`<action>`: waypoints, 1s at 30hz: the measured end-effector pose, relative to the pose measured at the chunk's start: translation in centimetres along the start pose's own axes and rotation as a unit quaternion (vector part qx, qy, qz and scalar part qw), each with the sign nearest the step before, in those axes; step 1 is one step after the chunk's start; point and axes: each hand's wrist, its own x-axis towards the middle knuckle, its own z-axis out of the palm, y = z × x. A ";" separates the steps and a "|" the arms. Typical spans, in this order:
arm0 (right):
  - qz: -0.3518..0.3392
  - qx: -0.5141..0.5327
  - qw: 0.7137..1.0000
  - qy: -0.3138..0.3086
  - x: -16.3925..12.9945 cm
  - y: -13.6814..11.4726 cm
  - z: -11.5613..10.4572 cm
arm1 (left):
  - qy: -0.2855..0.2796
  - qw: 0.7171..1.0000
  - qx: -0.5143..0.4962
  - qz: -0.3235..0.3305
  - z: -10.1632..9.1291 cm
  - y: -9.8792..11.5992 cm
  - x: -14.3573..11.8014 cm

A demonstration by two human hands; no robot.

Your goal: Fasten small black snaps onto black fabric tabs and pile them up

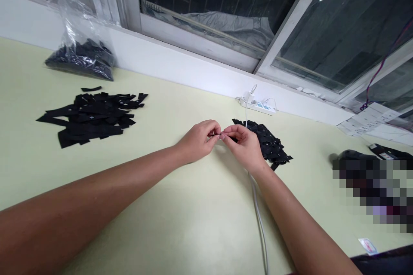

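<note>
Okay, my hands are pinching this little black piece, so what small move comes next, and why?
I'd probably hold the left hand steady and ease the right hand slightly aside, since both hands' fingertips meet at the black piece and cover most of it, so its position is hard to check.

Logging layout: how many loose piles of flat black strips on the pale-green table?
2: left pile, near the clear plastic bag; right pile, partly hidden by the right hand.
</note>
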 end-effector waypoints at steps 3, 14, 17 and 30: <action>-0.024 -0.011 1.000 0.008 0.1 0.4 -0.2 | 0.005 1.000 -0.011 -0.015 0.0 0.3 0.1; 0.083 0.066 0.993 0.043 1.1 -0.3 -2.6 | 0.031 0.999 -0.030 -0.032 0.0 -0.2 0.4; 0.115 -0.045 0.988 0.088 1.8 0.6 -6.3 | 0.036 0.998 -0.025 -0.043 -0.1 -0.2 0.3; 0.166 -0.395 0.858 0.284 2.6 5.5 -13.7 | -0.223 0.958 -0.179 -0.034 1.3 7.8 -2.3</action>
